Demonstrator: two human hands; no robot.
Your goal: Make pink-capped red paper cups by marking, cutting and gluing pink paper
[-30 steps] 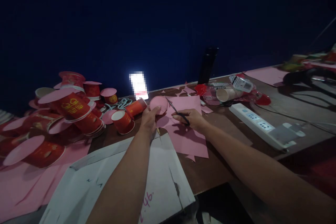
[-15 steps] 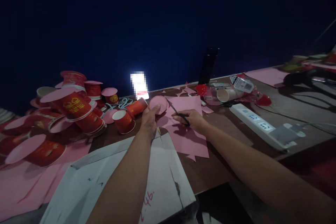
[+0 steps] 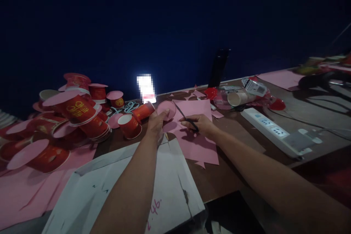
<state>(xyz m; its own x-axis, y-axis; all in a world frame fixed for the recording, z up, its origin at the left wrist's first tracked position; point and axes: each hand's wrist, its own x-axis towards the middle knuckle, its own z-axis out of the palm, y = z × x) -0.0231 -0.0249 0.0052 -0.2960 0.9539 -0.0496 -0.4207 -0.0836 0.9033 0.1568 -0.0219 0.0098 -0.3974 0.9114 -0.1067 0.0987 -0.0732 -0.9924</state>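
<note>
My left hand (image 3: 158, 122) grips a round piece of pink paper (image 3: 168, 109) between thumb and fingers. Around the handles of dark scissors (image 3: 188, 119) my right hand (image 3: 201, 125) is closed, and the blades point up and left to the edge of the pink round. Whether the blades are apart or together I cannot tell. Beneath both hands lies a larger pink sheet (image 3: 203, 150), with cut scraps (image 3: 194, 94) behind it. Left of my left hand a red paper cup (image 3: 128, 126) stands upright, and another red cup (image 3: 144, 111) lies tilted behind it.
Red cups with pink discs (image 3: 79, 108) are heaped at the left. A white board (image 3: 109, 175) lies under my left forearm. To the right are a power strip (image 3: 270, 131), bagged paper cups (image 3: 238, 98) and cables. A lit screen (image 3: 146, 86) and a dark bottle-like object (image 3: 219, 67) stand behind.
The view has shifted very slightly. Both hands keep their holds, and the pink round and scissors are nearly where they were.
</note>
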